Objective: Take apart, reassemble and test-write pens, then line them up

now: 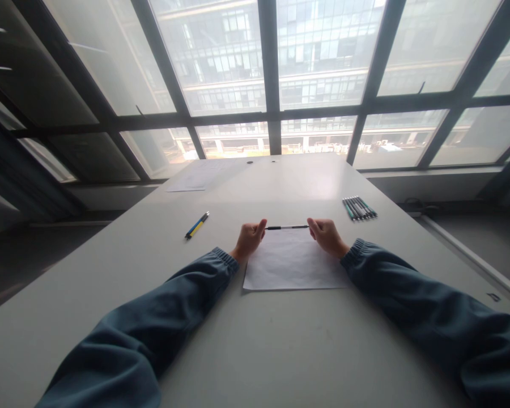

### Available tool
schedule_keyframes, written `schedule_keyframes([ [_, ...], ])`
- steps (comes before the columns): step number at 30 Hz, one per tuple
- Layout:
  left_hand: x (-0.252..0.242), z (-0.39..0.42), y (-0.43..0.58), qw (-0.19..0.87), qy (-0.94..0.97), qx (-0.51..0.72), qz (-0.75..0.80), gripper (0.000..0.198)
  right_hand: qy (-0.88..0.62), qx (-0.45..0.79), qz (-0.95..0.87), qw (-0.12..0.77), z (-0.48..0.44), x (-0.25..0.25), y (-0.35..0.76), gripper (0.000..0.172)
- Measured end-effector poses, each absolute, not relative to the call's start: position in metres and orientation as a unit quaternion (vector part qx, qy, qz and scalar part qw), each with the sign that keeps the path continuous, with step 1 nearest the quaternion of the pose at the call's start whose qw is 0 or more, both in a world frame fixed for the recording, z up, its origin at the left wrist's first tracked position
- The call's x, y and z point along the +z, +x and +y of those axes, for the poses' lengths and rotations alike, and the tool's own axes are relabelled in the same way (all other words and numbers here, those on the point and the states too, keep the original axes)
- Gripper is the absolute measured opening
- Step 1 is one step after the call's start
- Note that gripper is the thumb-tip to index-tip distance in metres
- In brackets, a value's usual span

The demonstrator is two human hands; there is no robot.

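A slim pen (287,228) with a dark grip and a clear-looking barrel is stretched level between my two hands, over the far edge of a white sheet of paper (295,266). My left hand (250,237) is closed on its left end, thumb uppermost. At the other end, my right hand (326,235) pinches the tip in the same way. Both wrists rest close to the sides of the sheet. To the left of my left hand lie blue and yellow pens (196,225). Beyond my right hand sits a row of several pens (359,208), side by side.
The white table (263,351) stretches away to large windows (272,56). Another paper (191,177) lies at the far left. A round dark cable hole (250,162) shows near the far edge. A small dark object (493,297) lies near the right edge.
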State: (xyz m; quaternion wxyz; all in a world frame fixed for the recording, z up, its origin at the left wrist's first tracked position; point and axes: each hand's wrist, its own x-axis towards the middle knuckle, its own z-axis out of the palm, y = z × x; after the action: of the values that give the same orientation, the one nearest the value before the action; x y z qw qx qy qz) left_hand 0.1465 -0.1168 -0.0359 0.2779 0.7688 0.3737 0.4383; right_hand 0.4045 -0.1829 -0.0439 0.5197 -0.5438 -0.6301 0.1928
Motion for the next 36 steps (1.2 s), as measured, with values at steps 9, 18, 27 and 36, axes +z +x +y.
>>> schedule_keyframes([
  [9,-0.0349,-0.118,0.1471,0.283,0.77,0.427,0.381,0.07,-0.546,0.202,-0.626,0.519,-0.1853,-0.0403,0.4026,0.07],
  [18,-0.0364,-0.1177,0.1468,0.291,0.766,0.423,0.386,0.07,-0.549,0.201,-0.626,0.516,-0.1834,-0.0426,0.4043,0.07],
  [27,-0.0371,-0.1173,0.1462,0.299,0.767,0.416,0.386,0.069,-0.552,0.21,-0.623,0.513,-0.1831,-0.0446,0.4054,0.068],
  [36,-0.0371,-0.1163,0.1462,0.294,0.773,0.411,0.384,0.069,-0.545,0.211,-0.626,0.516,-0.1837,-0.042,0.4047,0.069],
])
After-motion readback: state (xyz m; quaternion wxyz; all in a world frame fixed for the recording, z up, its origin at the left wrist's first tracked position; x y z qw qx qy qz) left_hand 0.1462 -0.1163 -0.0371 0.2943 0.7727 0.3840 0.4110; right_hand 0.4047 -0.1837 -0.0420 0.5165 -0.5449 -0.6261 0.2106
